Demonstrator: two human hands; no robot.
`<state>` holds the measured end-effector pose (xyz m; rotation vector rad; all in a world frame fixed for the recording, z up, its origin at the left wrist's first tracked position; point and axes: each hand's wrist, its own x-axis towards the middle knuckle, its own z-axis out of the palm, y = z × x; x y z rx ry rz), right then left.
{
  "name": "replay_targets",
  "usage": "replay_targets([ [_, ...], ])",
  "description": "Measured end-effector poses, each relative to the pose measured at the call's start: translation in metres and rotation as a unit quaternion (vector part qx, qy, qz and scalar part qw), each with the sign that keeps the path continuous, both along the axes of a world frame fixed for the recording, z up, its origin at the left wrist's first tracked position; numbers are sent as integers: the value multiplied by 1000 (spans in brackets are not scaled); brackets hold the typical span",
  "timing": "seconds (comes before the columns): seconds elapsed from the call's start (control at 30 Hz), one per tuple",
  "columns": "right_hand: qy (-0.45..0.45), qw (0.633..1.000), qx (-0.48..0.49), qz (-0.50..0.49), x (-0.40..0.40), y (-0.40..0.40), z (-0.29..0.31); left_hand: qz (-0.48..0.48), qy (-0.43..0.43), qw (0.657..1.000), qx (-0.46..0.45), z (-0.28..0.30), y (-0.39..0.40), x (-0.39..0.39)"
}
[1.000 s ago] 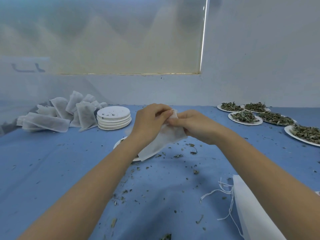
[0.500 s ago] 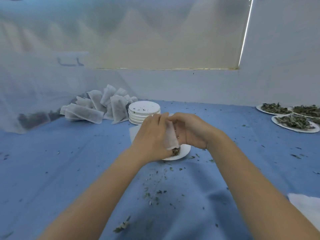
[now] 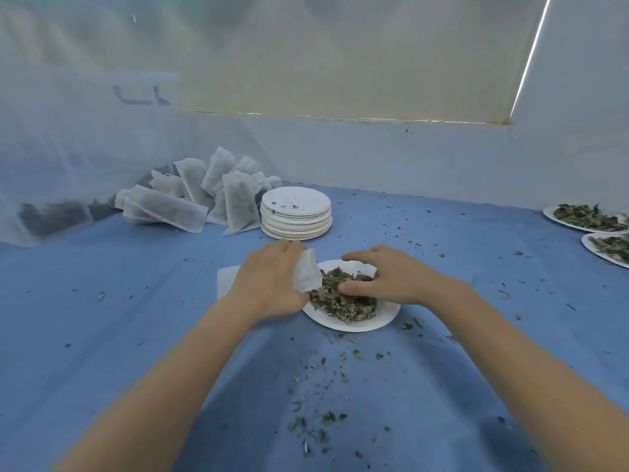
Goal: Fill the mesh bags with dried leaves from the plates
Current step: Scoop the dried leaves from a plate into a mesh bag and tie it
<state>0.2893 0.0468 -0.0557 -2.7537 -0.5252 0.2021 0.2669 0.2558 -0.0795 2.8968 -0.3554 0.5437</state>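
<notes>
1. Loose green-brown leaf crumbs (image 3: 316, 424) lay scattered on the blue cloth table cover (image 3: 102, 335) nearest the person, likely spill from filling.
2. The left hand (image 3: 269, 287) pinched a white mesh bag (image 3: 306, 275) at its mouth, tilted toward the leaves, probably to hold it open.
3. The right hand (image 3: 384, 277) curled its fingers over the pile of dried green leaves (image 3: 343, 298) on a round white paper plate (image 3: 343, 323), seemingly gathering a pinch.
4. Behind stood a stack of emptied white plates (image 3: 296, 212), set aside.
5. Filled white mesh bags (image 3: 190, 195) were heaped far left; full plates of leaves (image 3: 592, 218) waited far right.
</notes>
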Motion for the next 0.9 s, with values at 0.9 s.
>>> replay_targets([
  [0.9,-155,952,263,37,-9,34,-12,-18,-36,992,-120,-16,-13,6],
])
